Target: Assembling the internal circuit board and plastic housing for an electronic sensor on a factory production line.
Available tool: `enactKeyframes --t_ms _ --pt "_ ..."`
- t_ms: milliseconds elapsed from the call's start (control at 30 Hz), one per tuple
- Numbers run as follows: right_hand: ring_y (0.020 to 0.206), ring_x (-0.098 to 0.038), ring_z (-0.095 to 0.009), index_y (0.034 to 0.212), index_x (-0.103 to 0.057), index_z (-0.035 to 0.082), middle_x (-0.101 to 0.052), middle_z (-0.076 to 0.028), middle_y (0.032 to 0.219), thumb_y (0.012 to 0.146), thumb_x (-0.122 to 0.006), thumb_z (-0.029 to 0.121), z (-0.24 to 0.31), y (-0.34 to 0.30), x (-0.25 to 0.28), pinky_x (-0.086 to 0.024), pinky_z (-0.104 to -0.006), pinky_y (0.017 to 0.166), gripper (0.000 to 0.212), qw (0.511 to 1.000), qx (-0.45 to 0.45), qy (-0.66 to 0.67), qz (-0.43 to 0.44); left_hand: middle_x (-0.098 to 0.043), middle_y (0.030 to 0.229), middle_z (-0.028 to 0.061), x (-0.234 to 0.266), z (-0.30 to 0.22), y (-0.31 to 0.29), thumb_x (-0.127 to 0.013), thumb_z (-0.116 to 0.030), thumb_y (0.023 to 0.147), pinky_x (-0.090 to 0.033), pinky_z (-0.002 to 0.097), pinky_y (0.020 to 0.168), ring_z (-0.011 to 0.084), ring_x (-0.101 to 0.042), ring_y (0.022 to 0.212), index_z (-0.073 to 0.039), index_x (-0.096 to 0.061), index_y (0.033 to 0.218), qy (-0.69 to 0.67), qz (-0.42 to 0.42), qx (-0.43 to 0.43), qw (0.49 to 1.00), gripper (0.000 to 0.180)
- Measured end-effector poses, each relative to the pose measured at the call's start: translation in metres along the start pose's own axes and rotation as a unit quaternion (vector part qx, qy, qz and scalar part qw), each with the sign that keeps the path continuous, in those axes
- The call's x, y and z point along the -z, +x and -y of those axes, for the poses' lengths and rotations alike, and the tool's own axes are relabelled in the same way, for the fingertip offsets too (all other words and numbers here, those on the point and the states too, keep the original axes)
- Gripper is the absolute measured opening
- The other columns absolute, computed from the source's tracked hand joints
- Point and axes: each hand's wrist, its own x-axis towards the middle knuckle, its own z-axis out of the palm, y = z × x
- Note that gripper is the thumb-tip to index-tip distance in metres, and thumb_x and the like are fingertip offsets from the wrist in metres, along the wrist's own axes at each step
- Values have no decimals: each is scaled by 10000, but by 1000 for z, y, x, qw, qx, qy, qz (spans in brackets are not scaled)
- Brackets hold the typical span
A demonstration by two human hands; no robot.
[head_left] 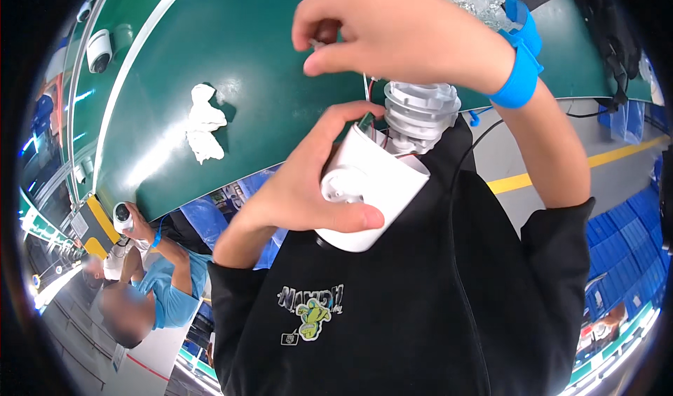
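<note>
Your left hand (298, 185) is wrapped around a white housing (382, 185), its thumb lying across the near side and its fingers behind, half open to the width of the part. The housing is tilted in front of your black shirt (399, 305), with its open end away from you; a green board (366, 121) and thin wires show there, just beyond the left thumb. Your right hand (378, 31) is raised above and beyond the left, its fingers curled toward the thumb; something small and pale shows between them, but whether it is gripped cannot be told. Below the right hand, and just right of the left, stands a stack (422, 115) of whitish, ringed parts. A blue band (520, 66) circles your right wrist. Left of both hands, a crumpled white tissue (205, 124) lies on the green table (266, 52), and farther left sits a white camera (99, 51). Down and left of your left hand, a co-worker (172, 277) in light blue holds another camera (123, 217).
</note>
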Motion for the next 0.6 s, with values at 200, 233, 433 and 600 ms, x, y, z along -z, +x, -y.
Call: enactKeyframes --t_ms 200,233,433,600 --pt "785 -596 -287 883 -610 -21 -608 -129 778 784 -677 91 -19 0 -18 -483 -358 688 163 988 63 -140 25 -480 1255 207 -47 -3 6 -751 -465 636 -465 410 962 318 -552 1160 5 -205 1397 -296 -34 -14 954 1048" --pt "782 -599 -283 889 -611 -20 -610 -130 787 792 -672 87 -28 0 -18 -484 -355 687 156 984 113 -138 4 -476 1260 213 -54 -2 4 -741 -494 634 -473 419 957 333 -555 1159 5 -200 1399 -328 -46 -31 943 1062" --pt "762 -621 -360 838 -612 -58 -640 -206 803 787 -646 88 2 -8 24 -483 -374 693 158 988 151 -31 -23 -365 1338 188 -60 2 6 -879 -249 567 -411 407 988 280 -484 1208 4 -184 1406 -216 -66 -199 953 1118" --pt "761 -608 -316 887 -614 -47 -631 -180 856 771 -661 102 -17 -9 26 -479 -356 671 195 946 296 -112 -72 -289 1345 204 -36 -2 19 -906 -278 523 -466 409 919 310 -492 1149 5 -326 1341 283 -256 -358 852 1042"
